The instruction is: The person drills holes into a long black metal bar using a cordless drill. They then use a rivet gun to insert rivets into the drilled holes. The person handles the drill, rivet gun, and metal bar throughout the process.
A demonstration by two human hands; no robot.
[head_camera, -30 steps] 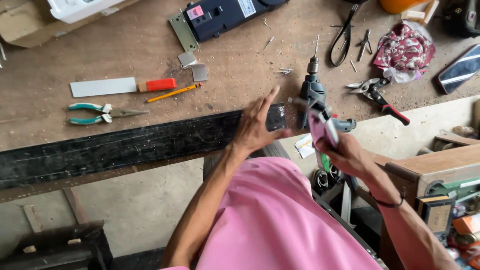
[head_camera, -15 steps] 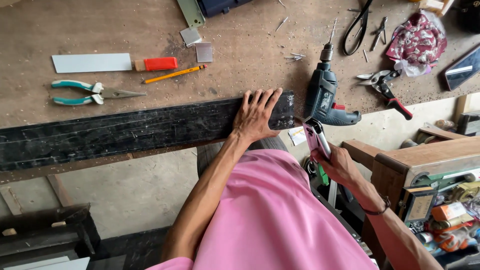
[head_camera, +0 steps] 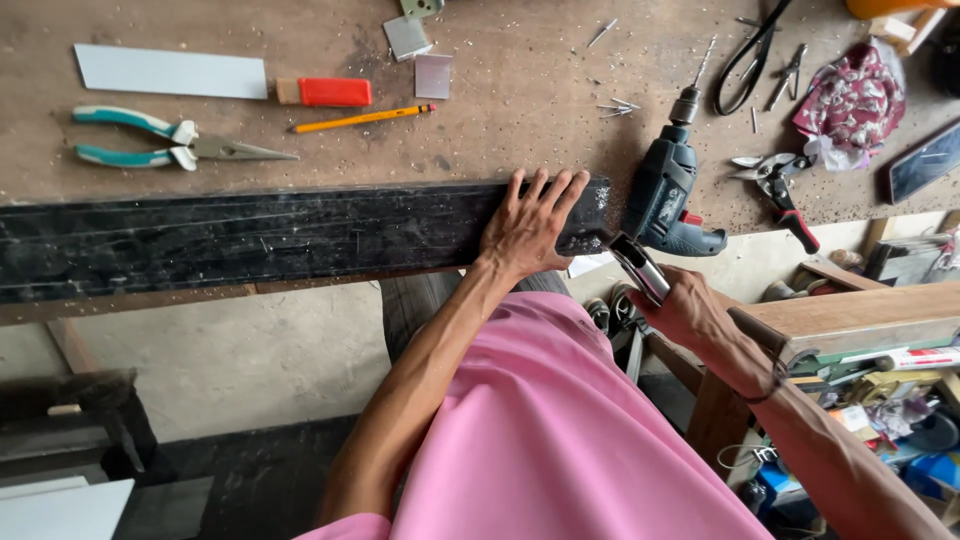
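Note:
My left hand (head_camera: 530, 225) lies flat on the right end of a long black board (head_camera: 250, 240) that runs along the workbench's front edge, fingers stretched over its top. Just below the bench edge, my right hand (head_camera: 690, 308) is closed around a small flat shiny object (head_camera: 640, 268), which is tilted up toward the board's end. A dark blue-green power drill (head_camera: 665, 190) lies on the bench right beside the board's end, its bit pointing away from me. Neither hand touches it.
On the bench are teal-handled pliers (head_camera: 150, 145), a white strip (head_camera: 170, 72), a red block (head_camera: 335, 92), a yellow pencil (head_camera: 365, 118), small metal squares (head_camera: 432, 75), loose screws (head_camera: 615, 105), red-handled snips (head_camera: 780, 185) and a patterned cloth (head_camera: 855, 100). A cluttered wooden shelf (head_camera: 860, 315) stands at the right.
My left hand went from raised, spread fingers to lying flat on the black board. My right hand dropped away from the drill to below the bench edge, still holding the flat object.

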